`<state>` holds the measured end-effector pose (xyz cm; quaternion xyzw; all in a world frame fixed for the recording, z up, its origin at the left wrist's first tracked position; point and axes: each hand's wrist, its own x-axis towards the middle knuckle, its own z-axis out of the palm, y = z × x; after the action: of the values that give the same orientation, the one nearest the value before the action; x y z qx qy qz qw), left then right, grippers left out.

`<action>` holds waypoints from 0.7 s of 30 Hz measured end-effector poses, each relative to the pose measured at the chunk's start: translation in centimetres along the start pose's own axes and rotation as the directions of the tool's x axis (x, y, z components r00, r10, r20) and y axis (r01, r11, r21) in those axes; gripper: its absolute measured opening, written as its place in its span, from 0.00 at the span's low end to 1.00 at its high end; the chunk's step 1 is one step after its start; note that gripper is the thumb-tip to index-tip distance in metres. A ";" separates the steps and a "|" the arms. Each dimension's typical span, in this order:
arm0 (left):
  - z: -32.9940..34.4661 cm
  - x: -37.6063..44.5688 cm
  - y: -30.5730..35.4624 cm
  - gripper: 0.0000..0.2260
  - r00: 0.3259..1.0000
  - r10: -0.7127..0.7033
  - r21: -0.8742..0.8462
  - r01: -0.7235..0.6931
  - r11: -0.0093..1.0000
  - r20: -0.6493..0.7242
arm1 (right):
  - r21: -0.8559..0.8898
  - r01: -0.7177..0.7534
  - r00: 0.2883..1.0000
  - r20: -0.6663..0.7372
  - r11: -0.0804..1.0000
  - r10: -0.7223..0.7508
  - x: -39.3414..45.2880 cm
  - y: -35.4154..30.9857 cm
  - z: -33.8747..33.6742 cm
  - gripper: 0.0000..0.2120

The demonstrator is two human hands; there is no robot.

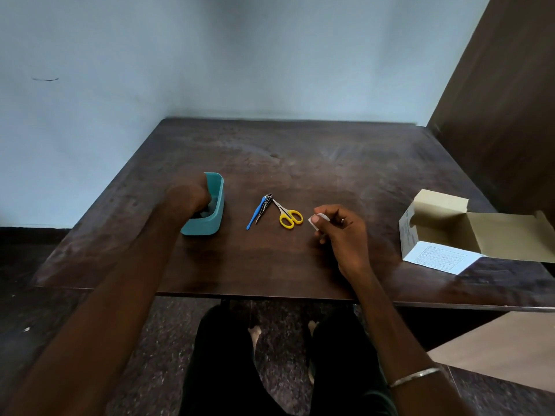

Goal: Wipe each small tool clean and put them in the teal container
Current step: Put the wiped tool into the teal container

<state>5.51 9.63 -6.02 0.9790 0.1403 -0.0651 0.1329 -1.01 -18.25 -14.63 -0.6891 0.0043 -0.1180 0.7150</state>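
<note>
The dark, worn wooden table (pixel 300 163) carries everything, with an open cardboard box (pixel 450 232) at its 3 o'clock edge, matte and stiff-flapped. At 9 o'clock of the small tools stands the teal container (pixel 214 214), smooth moulded plastic with rounded corners; the left hand (pixel 187 199) reaches into it, its fingers hidden behind the wall, so I cannot tell whether they are spread or pinching anything. The right hand (pixel 342 232) hovers at 3 o'clock of the tools, fingers (pixel 315 219) pressed on a small white wipe (pixel 319 218), thin and limp. Between the hands lie three tools, close together: yellow-handled scissors (pixel 287 216), blades pointing to 11 o'clock; a slim metal tool (pixel 264 207), and a blue plastic stick (pixel 255 213), both with their long axes running from 7 to 1 o'clock. The scissors lie nearest the right hand, so by my reading they are the likely next pick, with the handles facing those fingers.
</note>
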 end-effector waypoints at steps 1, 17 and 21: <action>-0.2 -0.1 0.1 0.11 0.999 0.023 0.000 -0.023 1.000 -0.048 | 0.003 -0.001 1.000 0.000 1.000 0.001 0.0 0.0 0.0 0.05; 4.3 -5.7 6.7 0.10 0.941 0.316 0.222 -0.284 0.933 -0.124 | -0.015 0.009 1.000 0.003 1.000 -0.009 -0.1 -0.2 0.0 0.05; 5.1 -5.6 6.5 0.10 0.954 0.286 0.220 -0.261 0.940 -0.090 | -0.025 0.002 1.000 -0.003 1.000 -0.002 -0.1 -0.2 0.0 0.05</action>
<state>1.64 0.77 -8.43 0.9995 0.0030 -0.0010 0.0301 -1.12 -18.26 -14.48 -0.6977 0.0064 -0.1197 0.7063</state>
